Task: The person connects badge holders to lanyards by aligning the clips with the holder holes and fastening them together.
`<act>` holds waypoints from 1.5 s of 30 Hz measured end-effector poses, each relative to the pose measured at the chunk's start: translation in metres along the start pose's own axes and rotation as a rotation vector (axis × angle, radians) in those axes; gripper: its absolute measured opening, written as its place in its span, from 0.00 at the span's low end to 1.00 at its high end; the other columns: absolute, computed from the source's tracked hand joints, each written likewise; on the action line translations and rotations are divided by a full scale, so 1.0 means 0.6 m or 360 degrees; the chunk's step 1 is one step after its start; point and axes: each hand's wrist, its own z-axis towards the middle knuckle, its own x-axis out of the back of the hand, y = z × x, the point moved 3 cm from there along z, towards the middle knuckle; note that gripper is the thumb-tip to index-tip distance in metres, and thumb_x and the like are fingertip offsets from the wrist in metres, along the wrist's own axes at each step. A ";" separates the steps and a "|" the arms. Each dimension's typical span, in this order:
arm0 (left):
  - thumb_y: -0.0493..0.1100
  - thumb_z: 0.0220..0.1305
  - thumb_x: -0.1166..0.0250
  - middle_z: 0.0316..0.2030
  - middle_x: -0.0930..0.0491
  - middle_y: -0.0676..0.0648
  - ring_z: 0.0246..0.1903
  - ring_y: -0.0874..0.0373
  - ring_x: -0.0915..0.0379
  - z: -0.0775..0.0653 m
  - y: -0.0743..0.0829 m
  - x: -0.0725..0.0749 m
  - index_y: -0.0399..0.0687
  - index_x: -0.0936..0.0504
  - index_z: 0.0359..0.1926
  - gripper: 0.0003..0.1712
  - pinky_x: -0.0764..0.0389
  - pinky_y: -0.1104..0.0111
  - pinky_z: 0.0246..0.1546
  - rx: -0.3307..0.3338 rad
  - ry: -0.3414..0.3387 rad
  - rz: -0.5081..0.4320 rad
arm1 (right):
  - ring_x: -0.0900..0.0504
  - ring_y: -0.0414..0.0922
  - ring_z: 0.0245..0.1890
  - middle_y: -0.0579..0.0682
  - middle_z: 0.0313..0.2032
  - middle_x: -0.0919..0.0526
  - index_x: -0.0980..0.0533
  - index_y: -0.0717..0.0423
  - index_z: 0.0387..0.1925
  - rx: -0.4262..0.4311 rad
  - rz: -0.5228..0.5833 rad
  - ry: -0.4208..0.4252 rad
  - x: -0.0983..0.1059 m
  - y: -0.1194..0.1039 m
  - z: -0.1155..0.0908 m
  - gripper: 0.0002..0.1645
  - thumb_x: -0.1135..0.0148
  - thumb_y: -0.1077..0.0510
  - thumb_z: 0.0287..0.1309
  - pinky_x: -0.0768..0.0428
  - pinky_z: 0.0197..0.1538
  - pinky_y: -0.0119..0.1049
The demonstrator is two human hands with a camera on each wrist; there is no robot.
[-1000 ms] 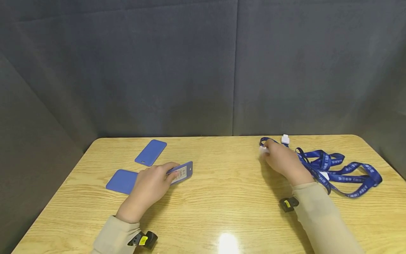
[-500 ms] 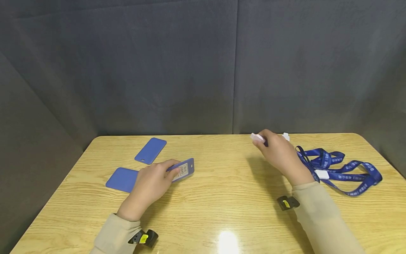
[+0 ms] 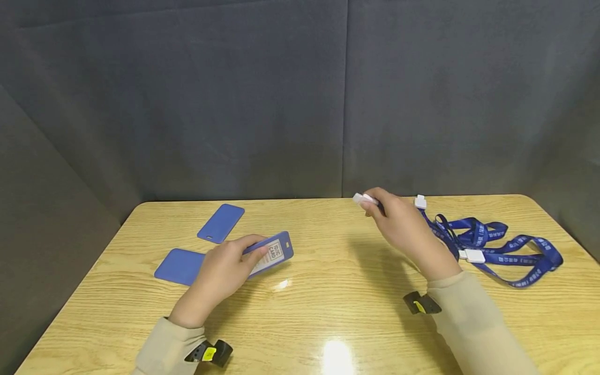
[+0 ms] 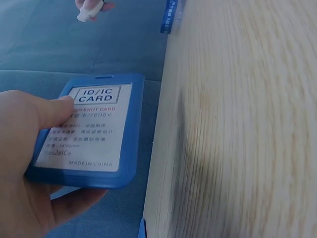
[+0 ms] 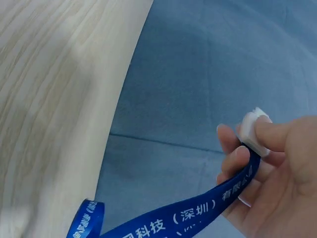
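I see the left hand [image 3: 224, 271], centre-left, gripping an “ID/IC CARD” badge [image 4: 89, 134] — right hand [image 3: 400, 221], centre-right, pinching a “深圳” lanyard's [image 5: 200, 210] clip [image 5: 249, 130].

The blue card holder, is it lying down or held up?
Held up: the left hand pinches the card holder above the table.
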 end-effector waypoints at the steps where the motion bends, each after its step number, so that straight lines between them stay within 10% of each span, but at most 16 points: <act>1: 0.55 0.65 0.44 0.42 0.18 0.54 0.38 0.57 0.22 0.000 0.000 0.000 0.58 0.21 0.52 0.18 0.25 0.59 0.33 -0.0006 -0.0006 -0.0022 | 0.28 0.45 0.26 0.50 0.33 0.20 0.28 0.53 0.51 0.0027 -0.0004 0.0002 0.000 -0.004 -0.001 0.19 0.54 0.47 0.68 0.31 0.31 0.40; 16: 0.58 0.65 0.46 0.39 0.20 0.57 0.34 0.61 0.28 -0.002 0.008 0.005 0.62 0.22 0.51 0.17 0.27 0.62 0.39 -0.0003 -0.0058 -0.0358 | 0.30 0.42 0.24 0.44 0.30 0.22 0.24 0.48 0.43 0.0230 -0.0012 -0.0013 -0.010 -0.051 -0.019 0.14 0.46 0.46 0.64 0.31 0.30 0.37; 28: 0.56 0.64 0.44 0.48 0.22 0.57 0.48 0.60 0.26 -0.004 0.020 0.008 0.60 0.22 0.51 0.17 0.25 0.59 0.47 -0.0084 -0.0037 -0.0409 | 0.31 0.36 0.21 0.39 0.31 0.19 0.24 0.46 0.47 0.0544 -0.0001 0.0025 -0.032 -0.076 -0.028 0.14 0.39 0.50 0.59 0.31 0.25 0.33; 45: 0.56 0.61 0.41 0.39 0.20 0.60 0.34 0.63 0.27 -0.007 0.037 0.014 0.68 0.21 0.47 0.13 0.27 0.64 0.37 -0.0095 0.0024 -0.0400 | 0.27 0.32 0.26 0.38 0.35 0.18 0.20 0.45 0.41 0.0692 0.0075 0.0035 -0.038 -0.102 -0.041 0.10 0.38 0.50 0.58 0.26 0.31 0.30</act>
